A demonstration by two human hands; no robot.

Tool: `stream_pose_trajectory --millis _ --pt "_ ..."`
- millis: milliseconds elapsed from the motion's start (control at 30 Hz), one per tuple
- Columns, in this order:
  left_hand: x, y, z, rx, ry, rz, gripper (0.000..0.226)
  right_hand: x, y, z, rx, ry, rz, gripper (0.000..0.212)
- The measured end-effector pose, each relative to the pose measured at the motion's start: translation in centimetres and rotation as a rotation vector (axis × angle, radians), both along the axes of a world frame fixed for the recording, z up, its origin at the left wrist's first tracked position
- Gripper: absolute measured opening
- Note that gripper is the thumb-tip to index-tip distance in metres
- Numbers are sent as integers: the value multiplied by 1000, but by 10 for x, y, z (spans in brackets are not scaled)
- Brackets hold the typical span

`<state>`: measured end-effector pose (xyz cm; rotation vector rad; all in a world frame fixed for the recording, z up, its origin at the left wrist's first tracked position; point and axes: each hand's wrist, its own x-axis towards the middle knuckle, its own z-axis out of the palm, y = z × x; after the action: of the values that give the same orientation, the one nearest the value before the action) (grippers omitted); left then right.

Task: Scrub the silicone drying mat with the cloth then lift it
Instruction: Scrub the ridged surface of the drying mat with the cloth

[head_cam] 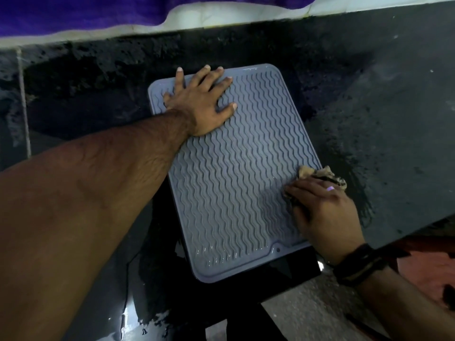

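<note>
Grey silicone, ribbed in wavy lines, forms the drying mat [236,173], which lies flat on the dark, wet counter [384,124] with its near edge close to the counter's near edge. Your left hand [200,103] rests palm down on the far left corner of the mat, fingers [222,82] spread and released, gripping nothing. Your right hand [325,212] sits at the mat's right edge, toward the near end, its fingers closed on the crumpled tan cloth [320,174]. The cloth protrudes on the far side of that hand, lying partly on the mat rim and partly on the counter. A dark band [362,263] circles your right wrist. Purple fabric [73,13] hangs at the far left.
</note>
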<state>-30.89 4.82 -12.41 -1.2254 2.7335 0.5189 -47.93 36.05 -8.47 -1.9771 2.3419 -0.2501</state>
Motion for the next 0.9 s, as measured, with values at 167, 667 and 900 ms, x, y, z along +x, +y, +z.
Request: stream_pose_trajectory --millis 167,667,900 --pt "0 -1 -1 8 12 -1 86 6 48 8 12 -36 -2 33" --pt "1 1 2 -7 2 -10 82 1 56 2 28 -20 20 34" --pt "1 3 4 -1 10 -6 82 7 90 22 145 -77 26 37"
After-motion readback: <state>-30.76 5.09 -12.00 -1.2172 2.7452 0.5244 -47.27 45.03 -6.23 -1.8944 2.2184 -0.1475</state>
